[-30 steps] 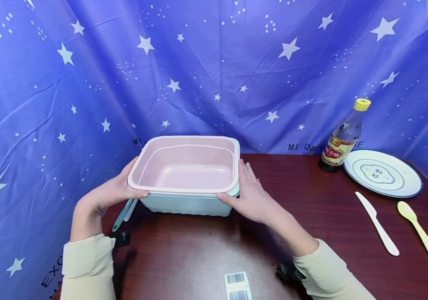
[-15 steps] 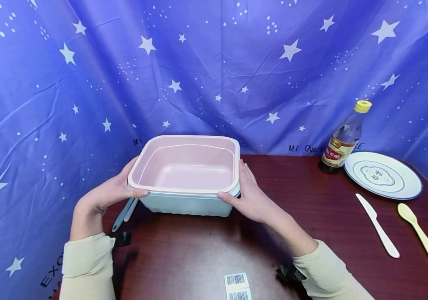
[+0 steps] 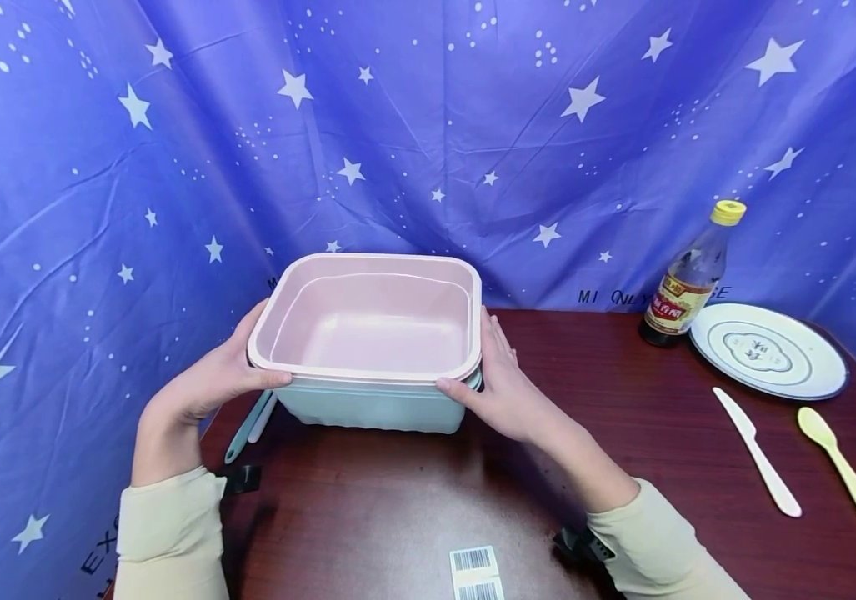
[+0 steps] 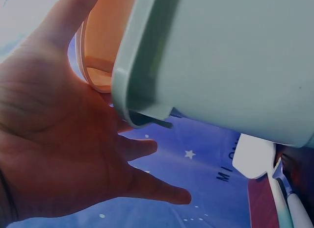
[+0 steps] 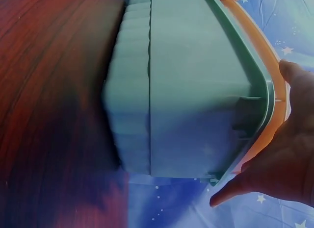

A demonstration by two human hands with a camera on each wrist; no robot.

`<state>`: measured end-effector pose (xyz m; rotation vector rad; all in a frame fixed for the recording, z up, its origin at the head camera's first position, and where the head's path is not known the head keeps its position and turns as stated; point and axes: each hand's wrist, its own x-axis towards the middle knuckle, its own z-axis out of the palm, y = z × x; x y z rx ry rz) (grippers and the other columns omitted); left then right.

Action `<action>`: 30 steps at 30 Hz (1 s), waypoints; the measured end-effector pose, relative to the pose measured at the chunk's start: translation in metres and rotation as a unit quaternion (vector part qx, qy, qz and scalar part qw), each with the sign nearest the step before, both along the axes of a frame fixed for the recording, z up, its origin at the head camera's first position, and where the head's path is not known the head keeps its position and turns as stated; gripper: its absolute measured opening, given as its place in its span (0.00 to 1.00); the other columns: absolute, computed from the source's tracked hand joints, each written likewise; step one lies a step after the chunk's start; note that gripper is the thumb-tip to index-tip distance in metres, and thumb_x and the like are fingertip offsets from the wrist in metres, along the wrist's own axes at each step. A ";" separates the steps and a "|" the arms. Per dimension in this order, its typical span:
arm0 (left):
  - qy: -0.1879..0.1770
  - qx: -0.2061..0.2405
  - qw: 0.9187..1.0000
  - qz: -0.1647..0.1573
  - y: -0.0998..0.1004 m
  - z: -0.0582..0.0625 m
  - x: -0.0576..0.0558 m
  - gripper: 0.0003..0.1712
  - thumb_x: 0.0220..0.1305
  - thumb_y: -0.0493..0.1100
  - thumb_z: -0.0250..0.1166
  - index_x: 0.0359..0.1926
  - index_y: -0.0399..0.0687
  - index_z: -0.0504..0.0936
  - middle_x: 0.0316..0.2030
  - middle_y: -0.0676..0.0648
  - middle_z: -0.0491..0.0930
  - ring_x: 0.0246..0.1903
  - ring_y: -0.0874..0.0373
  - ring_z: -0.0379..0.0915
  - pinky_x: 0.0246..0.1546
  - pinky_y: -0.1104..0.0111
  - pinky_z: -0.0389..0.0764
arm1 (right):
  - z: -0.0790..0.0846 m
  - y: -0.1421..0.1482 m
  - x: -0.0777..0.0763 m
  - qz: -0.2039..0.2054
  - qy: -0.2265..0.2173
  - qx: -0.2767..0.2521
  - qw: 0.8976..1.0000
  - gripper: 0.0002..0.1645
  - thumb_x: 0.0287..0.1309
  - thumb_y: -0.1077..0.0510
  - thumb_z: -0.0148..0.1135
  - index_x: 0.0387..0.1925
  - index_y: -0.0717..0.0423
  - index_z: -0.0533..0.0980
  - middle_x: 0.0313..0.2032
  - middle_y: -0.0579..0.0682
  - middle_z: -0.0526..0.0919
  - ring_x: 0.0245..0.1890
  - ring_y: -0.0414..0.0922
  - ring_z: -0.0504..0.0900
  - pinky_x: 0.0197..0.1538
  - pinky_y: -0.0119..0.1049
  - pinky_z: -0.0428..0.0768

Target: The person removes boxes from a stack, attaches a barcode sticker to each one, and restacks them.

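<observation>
A pink rectangular plastic tub (image 3: pixel 367 333) sits nested in a pale green tub (image 3: pixel 375 408) on the table, its rim raised above the green one. My left hand (image 3: pixel 210 383) grips the pink tub's left side, thumb along the front rim. On the opposite side my right hand (image 3: pixel 506 392) holds the rim, with its thumb at the front corner. The left wrist view shows some left fingers (image 4: pixel 162 189) spread below the rim. In the right wrist view a gap shows the pink tub, looking orange (image 5: pixel 270 135), above the green rim. Its lower part is hidden inside.
Left of the tubs lie a green handle (image 3: pixel 243 437) and a white handle (image 3: pixel 262 417). To the right are a vinegar bottle (image 3: pixel 675 304), a white plate (image 3: pixel 810 354), a white knife (image 3: pixel 758 454) and a yellow spoon (image 3: pixel 848 475). A barcode sticker (image 3: pixel 475 571) lies in front.
Both hands have raised the pink tub slightly, and its far rim stands higher. The green tub has stayed in place.
</observation>
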<state>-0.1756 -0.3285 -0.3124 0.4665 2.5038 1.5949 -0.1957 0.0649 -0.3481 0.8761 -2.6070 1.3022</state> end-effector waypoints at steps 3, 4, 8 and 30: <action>0.011 0.003 1.000 -0.001 -0.001 0.004 0.003 0.62 0.59 0.34 0.71 0.81 0.59 0.38 0.75 0.42 0.48 0.66 0.42 0.55 0.53 0.71 0.75 | 0.002 0.000 0.000 0.012 0.009 -0.013 1.000 0.66 0.63 0.39 0.66 0.80 0.54 0.31 0.80 0.54 0.38 0.78 0.54 0.35 0.71 0.69 0.37; 0.014 0.005 1.000 -0.001 -0.001 0.005 0.003 0.62 0.59 0.34 0.71 0.81 0.59 0.38 0.75 0.43 0.48 0.66 0.42 0.55 0.53 0.71 0.75 | 0.002 0.001 0.000 0.015 0.009 -0.019 1.000 0.66 0.63 0.39 0.65 0.80 0.53 0.31 0.80 0.54 0.39 0.78 0.53 0.37 0.70 0.70 0.36; 0.026 0.012 1.000 0.007 0.002 0.011 0.006 0.63 0.58 0.33 0.71 0.81 0.62 0.39 0.75 0.45 0.46 0.65 0.43 0.55 0.51 0.71 0.76 | 0.004 0.002 -0.002 0.031 0.024 -0.047 0.998 0.66 0.63 0.35 0.64 0.80 0.49 0.30 0.80 0.51 0.42 0.78 0.48 0.43 0.70 0.69 0.36; 0.112 0.136 0.984 0.024 0.021 0.033 0.020 0.65 0.49 0.20 0.68 0.80 0.60 0.45 0.73 0.39 0.50 0.63 0.36 0.55 0.50 0.70 0.79 | 0.017 0.006 -0.009 0.113 0.086 -0.170 0.975 0.63 0.62 0.43 0.69 0.81 0.52 0.36 0.78 0.44 0.47 0.73 0.49 0.56 0.73 0.37 0.55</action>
